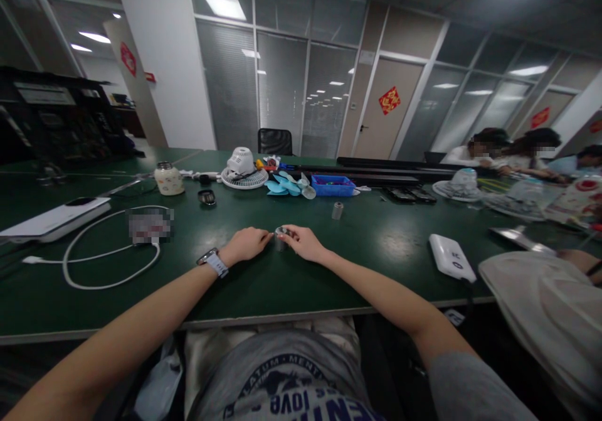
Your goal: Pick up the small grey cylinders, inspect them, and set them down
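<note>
A small silvery cylinder [280,240] stands on the green table [301,289] in front of me. My right hand [303,241] has its fingers closed round the cylinder's top from the right. Just left of it is my left hand [248,244], its fingers drawn together and their tips close to the cylinder's side; whether they hold anything small is hidden. A second, similar metal cylinder [337,211] stands upright farther back to the right, touched by neither hand.
Behind the hands are a white fan [241,165], light-blue fan blades [288,185] and a blue tray [333,186]. A looped white cable [67,264] lies left, a white power bank [450,256] right. People sit at the far right.
</note>
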Demonstrator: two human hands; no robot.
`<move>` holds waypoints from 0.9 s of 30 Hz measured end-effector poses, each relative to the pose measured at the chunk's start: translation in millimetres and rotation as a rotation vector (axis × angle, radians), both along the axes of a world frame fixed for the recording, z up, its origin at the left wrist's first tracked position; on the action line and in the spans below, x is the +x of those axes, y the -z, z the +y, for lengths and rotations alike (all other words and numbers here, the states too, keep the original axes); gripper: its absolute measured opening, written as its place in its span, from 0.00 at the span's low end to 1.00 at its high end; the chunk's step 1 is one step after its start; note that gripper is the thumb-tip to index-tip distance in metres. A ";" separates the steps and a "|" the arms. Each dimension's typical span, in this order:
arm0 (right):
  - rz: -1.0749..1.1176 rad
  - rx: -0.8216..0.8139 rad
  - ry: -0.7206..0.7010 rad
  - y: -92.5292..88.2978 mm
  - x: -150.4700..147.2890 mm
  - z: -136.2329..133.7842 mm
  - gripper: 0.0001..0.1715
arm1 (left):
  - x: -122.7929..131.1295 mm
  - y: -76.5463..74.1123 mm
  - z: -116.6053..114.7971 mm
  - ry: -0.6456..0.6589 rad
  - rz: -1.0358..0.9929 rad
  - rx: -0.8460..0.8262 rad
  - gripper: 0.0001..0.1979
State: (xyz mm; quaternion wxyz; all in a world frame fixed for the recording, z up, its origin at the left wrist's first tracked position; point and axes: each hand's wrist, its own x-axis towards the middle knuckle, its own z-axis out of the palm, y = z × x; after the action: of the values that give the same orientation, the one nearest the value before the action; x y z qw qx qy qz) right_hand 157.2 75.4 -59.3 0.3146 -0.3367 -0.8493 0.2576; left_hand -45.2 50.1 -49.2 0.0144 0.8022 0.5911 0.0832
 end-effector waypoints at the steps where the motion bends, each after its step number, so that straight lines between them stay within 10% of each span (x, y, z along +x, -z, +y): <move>1: -0.007 0.000 0.006 0.4 0.1 0.2 0.25 | -0.2 0.2 0.4 -0.002 -0.003 -0.003 0.25; 15: -0.048 0.032 0.000 -1.0 3.4 4.6 0.25 | 3.1 -2.6 -4.3 -0.151 -0.092 0.172 0.22; 21: -0.056 0.036 0.000 -0.3 2.6 3.2 0.26 | 8.4 -11.4 -11.1 0.046 -0.457 0.529 0.16; 27: -0.071 0.052 0.000 -1.7 3.0 2.2 0.27 | 14.3 -12.2 -17.8 0.211 -0.536 0.443 0.14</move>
State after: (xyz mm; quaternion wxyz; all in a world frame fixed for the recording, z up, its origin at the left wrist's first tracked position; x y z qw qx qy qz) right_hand 160.2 77.7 -57.6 0.2929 -0.3374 -0.8663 0.2233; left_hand -30.9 32.4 -36.9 0.0031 0.7921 0.4478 0.4149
